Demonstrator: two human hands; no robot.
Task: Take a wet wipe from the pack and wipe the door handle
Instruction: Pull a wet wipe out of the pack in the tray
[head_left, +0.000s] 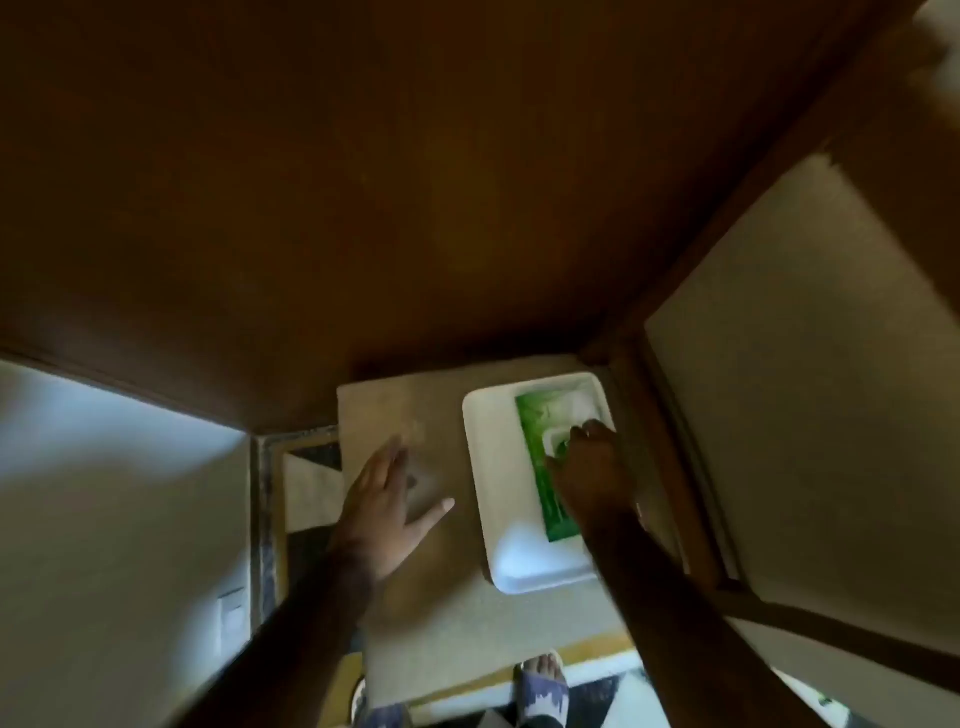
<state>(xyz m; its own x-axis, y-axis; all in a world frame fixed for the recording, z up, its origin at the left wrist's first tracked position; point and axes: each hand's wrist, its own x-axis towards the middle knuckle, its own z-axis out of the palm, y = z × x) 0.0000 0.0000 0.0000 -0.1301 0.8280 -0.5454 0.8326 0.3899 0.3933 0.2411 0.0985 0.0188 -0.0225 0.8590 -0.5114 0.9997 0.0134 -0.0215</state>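
Note:
A green wet wipe pack (535, 441) lies in a white tray (493, 467) on a small beige table (441, 613) against a brown door (415, 182). My right hand (592, 467) rests on the pack, its fingertips at the white opening flap near the pack's far end. Whether the fingers pinch a wipe is hidden. My left hand (384, 499) lies flat on the table to the left of the tray, fingers spread, holding nothing. No door handle shows in the head view.
A brown door frame (670, 457) runs down the right of the table, with a pale wall (810, 389) beyond it. Another pale wall with a light switch (231, 618) stands at the left. My sandalled feet (540, 686) show below the table's near edge.

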